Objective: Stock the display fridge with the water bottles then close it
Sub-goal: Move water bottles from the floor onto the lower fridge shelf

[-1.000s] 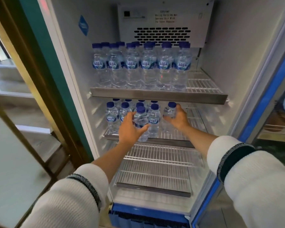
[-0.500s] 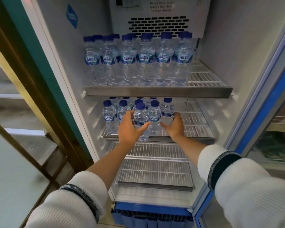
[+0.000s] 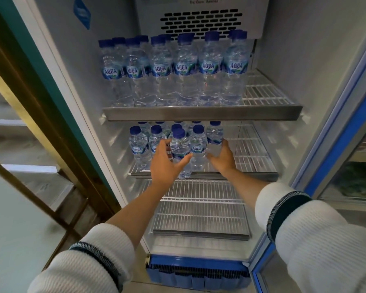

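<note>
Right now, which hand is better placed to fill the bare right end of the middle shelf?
Right, probably. The right hand grips the rightmost bottle, directly beside the bare wire of the middle shelf. The left hand holds the front bottle farther left, amid the cluster.

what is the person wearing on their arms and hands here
Both arms wear a white ribbed knit top, its sleeves pushed up so the forearms are bare. Each cuff carries a dark band edged with pale stitching: left sleeve, right sleeve. The left hand and right hand are bare: no gloves, rings or watch show.
</note>
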Available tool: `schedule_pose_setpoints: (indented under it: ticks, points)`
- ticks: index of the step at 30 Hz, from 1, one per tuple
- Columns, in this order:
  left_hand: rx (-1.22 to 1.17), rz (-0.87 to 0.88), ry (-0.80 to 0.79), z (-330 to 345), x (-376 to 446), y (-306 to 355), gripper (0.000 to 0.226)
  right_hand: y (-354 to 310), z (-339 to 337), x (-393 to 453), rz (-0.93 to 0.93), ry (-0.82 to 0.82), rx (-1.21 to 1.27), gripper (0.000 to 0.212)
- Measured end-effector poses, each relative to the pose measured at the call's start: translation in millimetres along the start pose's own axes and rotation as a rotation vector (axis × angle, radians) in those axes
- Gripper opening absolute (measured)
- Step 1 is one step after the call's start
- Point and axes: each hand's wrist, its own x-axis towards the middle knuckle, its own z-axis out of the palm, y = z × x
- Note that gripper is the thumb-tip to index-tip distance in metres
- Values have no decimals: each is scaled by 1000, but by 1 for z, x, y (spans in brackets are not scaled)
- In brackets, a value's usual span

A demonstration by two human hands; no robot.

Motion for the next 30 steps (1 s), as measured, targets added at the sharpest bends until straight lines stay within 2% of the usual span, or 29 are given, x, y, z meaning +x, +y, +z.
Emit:
schedule_pose_setpoints:
  ticks: [3,11,16,23,30]
  points:
    - [-2,-3,0,0,-1,0,76,3,2,3,-6,28,-18,59]
    - [-30,-21,-31,-2,1,2,76,4,6,17,26,72,-79,62]
    - [-38,-27,-30,-1,1,0,75,7,9,17,36,-6,-45,64]
    - [-30,-41,-32,-1,0,1,77,8,7,14,-5,39,-47,55]
    - [-16,-51,-29,-1,0,3,78,5,4,12,10,43,-26,64]
